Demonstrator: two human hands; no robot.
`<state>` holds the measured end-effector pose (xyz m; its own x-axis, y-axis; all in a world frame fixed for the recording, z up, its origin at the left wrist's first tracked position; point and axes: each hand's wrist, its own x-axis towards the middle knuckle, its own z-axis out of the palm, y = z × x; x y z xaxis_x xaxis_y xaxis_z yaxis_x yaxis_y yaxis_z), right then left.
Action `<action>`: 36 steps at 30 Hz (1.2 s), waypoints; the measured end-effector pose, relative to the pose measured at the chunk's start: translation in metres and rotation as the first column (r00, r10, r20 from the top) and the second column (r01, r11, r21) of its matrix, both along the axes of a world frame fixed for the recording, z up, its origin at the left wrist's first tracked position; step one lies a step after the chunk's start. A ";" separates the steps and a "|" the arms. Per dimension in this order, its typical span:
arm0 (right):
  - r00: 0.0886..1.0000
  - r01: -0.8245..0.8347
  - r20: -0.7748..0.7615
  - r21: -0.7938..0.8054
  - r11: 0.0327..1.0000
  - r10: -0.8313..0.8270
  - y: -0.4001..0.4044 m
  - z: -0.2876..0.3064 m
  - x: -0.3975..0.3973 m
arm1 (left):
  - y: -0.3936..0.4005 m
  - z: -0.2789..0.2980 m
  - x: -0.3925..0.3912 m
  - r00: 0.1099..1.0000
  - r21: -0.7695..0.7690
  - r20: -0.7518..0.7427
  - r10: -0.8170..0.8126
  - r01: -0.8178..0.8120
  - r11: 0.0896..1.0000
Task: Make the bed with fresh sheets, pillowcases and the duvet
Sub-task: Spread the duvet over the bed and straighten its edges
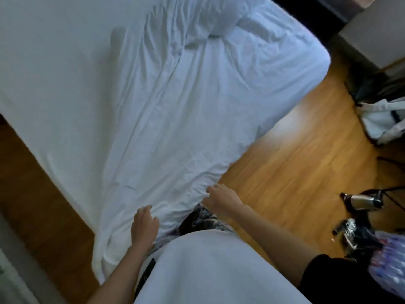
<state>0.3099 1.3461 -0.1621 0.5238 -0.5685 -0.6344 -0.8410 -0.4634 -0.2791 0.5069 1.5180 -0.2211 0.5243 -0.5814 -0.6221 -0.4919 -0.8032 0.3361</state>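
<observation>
The white sheet (166, 110) lay spread across the bed (43, 69), creased along its length, with its near end draped over the foot corner of the mattress and hanging toward the wooden floor (295, 154). A pillow (210, 16) rested at the far end, on top of the sheet. The left hand (144, 227) was placed on the near edge of the sheet, fingers loosely bent and pressing the fabric, with no clear pinch visible. The right hand (221, 198) was positioned at the hanging edge just beside it, fingers relaxed and touching the cloth. The frame was motion-blurred. A white bag (381, 121) and a metal bottle (361, 201) lay on the floor, well apart from the bed.
</observation>
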 end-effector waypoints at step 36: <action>0.997 0.000 0.076 0.160 0.987 -0.012 0.117 0.009 -0.001 | 0.173 0.031 -0.007 0.891 -0.070 -0.034 0.453 -0.454 0.888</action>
